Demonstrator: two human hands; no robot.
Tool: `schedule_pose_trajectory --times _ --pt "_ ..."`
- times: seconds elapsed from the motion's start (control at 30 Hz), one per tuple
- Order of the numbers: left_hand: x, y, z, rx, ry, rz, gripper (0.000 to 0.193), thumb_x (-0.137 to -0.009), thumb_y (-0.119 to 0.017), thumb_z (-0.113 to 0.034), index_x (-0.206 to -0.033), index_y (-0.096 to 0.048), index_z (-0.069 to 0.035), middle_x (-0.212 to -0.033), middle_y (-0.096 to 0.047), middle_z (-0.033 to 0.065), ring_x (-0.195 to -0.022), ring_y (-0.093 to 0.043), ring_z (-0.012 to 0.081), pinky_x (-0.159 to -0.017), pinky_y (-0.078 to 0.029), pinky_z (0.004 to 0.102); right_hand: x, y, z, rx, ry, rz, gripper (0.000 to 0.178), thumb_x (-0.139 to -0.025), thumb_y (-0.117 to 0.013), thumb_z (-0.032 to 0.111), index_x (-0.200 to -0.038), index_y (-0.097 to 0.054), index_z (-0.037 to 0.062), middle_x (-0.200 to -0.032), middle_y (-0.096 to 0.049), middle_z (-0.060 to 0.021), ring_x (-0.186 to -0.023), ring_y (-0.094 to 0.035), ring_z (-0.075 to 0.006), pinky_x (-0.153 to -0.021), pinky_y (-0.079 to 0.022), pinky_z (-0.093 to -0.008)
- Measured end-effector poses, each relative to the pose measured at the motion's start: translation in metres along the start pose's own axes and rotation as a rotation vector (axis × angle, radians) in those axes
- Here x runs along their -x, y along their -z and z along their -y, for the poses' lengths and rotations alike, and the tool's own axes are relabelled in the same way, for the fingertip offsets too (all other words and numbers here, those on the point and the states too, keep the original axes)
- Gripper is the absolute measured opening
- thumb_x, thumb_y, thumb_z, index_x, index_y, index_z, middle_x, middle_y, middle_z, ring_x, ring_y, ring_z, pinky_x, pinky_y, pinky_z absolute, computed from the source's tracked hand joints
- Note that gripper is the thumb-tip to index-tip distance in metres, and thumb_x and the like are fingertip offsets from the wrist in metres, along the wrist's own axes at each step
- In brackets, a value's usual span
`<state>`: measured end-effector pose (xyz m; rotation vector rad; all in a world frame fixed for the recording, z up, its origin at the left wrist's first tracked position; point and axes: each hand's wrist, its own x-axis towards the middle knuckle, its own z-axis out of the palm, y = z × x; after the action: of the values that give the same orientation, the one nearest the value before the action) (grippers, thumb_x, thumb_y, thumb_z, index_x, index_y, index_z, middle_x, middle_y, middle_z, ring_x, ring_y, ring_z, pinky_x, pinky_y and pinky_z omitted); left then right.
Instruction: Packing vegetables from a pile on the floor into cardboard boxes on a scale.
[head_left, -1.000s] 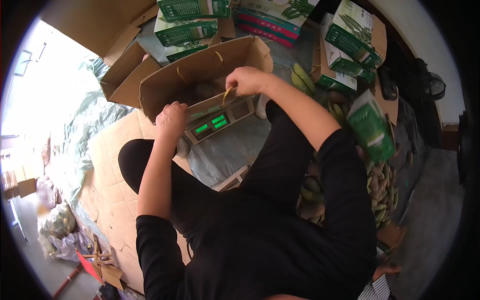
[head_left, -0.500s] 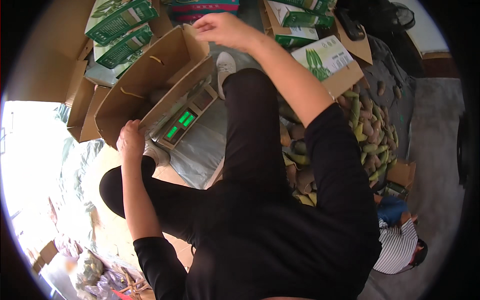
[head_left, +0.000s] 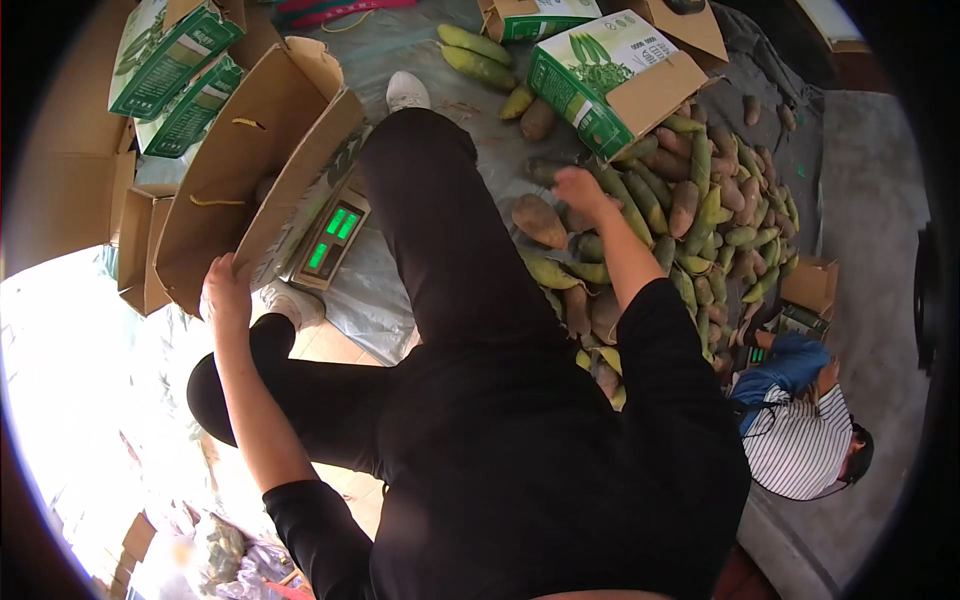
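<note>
My left hand (head_left: pixel 226 292) is closed on the near lower corner of an open cardboard box (head_left: pixel 262 195). The box stands tilted on a weighing scale (head_left: pixel 333 238) with a lit green display. Its inner walls carry two cord handles, and most of its bottom is hidden. My right hand (head_left: pixel 588 195) is over the left edge of a heap of long green radishes (head_left: pixel 645 200) and brownish roots; its fingers are too blurred to tell open from closed. A large brown root (head_left: pixel 539 221) lies just left of it.
Green-and-white printed cartons (head_left: pixel 610 75) stand beyond the heap, and more cartons (head_left: pixel 180 75) at the far left. Plastic sheeting (head_left: pixel 365 315) covers the floor. My knees flank the scale. At the right, another person in a striped shirt (head_left: pixel 800 445) sits low beside a small carton (head_left: pixel 808 285).
My right hand has let go of the box's far corner and moved right and nearer, to the heap. My left hand stays on the box. The view has shifted to the right.
</note>
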<state>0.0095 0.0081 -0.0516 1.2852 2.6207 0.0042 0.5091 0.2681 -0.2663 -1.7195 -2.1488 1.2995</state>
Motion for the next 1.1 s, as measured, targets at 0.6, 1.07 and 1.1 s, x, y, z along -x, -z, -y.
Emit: schedule_pose_trajectory --times 0.6,1.07,1.1 --pt "0.009 -0.001 -0.012 0.005 -0.017 -0.052 0.012 -0.078 -0.062 -0.015 -0.089 -0.064 -0.009 -0.087 -0.059 0.0086 -0.090 -0.057 0.0293 -0.076 -0.047 0.0413 0.040 -0.078 0.020 0.492 -0.438 0.040 0.098 -0.057 -0.081 0.027 -0.138 -0.027 0.0204 -0.136 -0.038 -0.0052 -0.127 -0.035 -0.0285 -0.094 -0.036 -0.0553" --pt "0.008 0.002 -0.013 0.059 0.026 -0.063 0.012 -0.077 -0.062 -0.012 -0.088 -0.066 -0.009 -0.087 -0.060 0.0068 -0.092 -0.058 0.0276 -0.077 -0.048 0.0395 0.015 -0.089 0.019 0.040 -0.452 -0.134 0.090 -0.061 -0.080 0.043 -0.131 -0.033 0.0093 -0.129 -0.043 -0.0156 -0.119 -0.042 -0.0370 -0.095 -0.039 -0.0480" --pt "0.009 0.002 -0.012 0.048 0.017 -0.056 0.012 -0.077 -0.062 -0.013 -0.088 -0.065 -0.008 -0.087 -0.059 0.0069 -0.092 -0.058 0.0276 -0.077 -0.048 0.0397 0.009 -0.083 0.027 -0.006 -0.344 -0.169 0.089 -0.060 -0.080 0.038 -0.130 -0.034 0.0072 -0.127 -0.044 -0.0159 -0.117 -0.043 -0.0353 -0.094 -0.039 -0.0459"
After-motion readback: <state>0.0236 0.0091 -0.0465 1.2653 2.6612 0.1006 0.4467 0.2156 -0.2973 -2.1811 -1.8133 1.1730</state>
